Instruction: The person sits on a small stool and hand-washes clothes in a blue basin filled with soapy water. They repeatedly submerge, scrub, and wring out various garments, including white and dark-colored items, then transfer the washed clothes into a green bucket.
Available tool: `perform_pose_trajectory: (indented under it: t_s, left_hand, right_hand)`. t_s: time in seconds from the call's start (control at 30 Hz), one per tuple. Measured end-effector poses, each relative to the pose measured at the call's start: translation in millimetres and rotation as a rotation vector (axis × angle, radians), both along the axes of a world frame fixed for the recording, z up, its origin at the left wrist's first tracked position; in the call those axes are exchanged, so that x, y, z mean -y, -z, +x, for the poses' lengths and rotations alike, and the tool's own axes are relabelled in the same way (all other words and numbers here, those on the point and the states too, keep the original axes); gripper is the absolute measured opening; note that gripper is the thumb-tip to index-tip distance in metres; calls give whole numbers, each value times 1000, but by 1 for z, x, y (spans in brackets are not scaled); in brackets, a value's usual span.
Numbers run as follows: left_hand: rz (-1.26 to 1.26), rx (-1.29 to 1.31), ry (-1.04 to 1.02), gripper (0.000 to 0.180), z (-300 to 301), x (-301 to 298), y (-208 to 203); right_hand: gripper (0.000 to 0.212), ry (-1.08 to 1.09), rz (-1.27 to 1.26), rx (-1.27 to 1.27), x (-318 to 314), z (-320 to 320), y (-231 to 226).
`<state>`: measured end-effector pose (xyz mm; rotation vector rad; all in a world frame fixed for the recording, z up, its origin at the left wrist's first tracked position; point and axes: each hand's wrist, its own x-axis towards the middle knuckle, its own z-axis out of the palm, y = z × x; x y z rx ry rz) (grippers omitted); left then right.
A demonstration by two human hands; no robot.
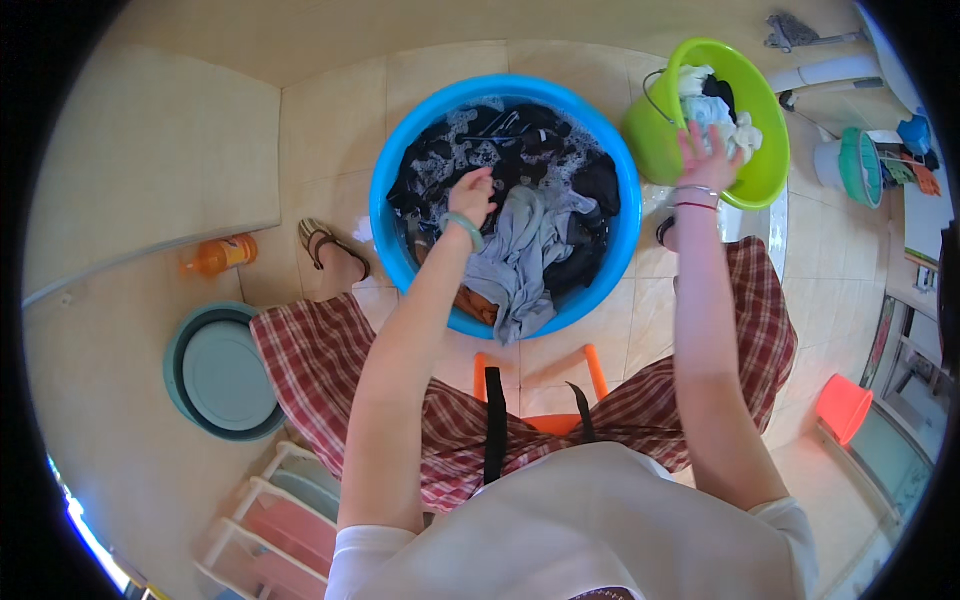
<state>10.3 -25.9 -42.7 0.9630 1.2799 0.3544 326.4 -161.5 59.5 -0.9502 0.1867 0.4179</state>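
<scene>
A large blue basin (628, 215) stands on the floor in front of me. Dark wet clothes (520, 128) lie in its sudsy water. A grey garment (520, 262) is heaped at its near side, partly over the rim. My left hand (471, 196), a pale green bangle on its wrist, is above the dark clothes, fingers loosely bent and apart, with nothing visible in them. To the right, a lime green bucket (652, 140) leans tilted with white and dark laundry (708, 105) inside. Over its opening my right hand (710, 162) spreads its fingers, close to the white cloth.
An orange stool (597, 370) is under me. An orange bottle (225, 255) lies by the left wall, near a grey-green tub (180, 385) and a white rack (235, 530). At right are a red bucket (845, 408), a white pipe (825, 73) and a teal-rimmed bucket (855, 168).
</scene>
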Motion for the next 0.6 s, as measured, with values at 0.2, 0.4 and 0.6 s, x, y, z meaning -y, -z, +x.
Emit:
perform_pose_trajectory:
  t_s: [0.2, 0.4, 0.6]
  left_hand:
    - [646, -496, 301, 50, -22, -14, 80]
    - [254, -411, 460, 33, -7, -5, 76]
    - [349, -188, 360, 21, -20, 14, -4]
  right_hand:
    - [42, -271, -307, 433, -6, 10, 12]
    - [38, -1093, -540, 658, -69, -124, 80]
    - [68, -1178, -741, 1169, -96, -166, 113]
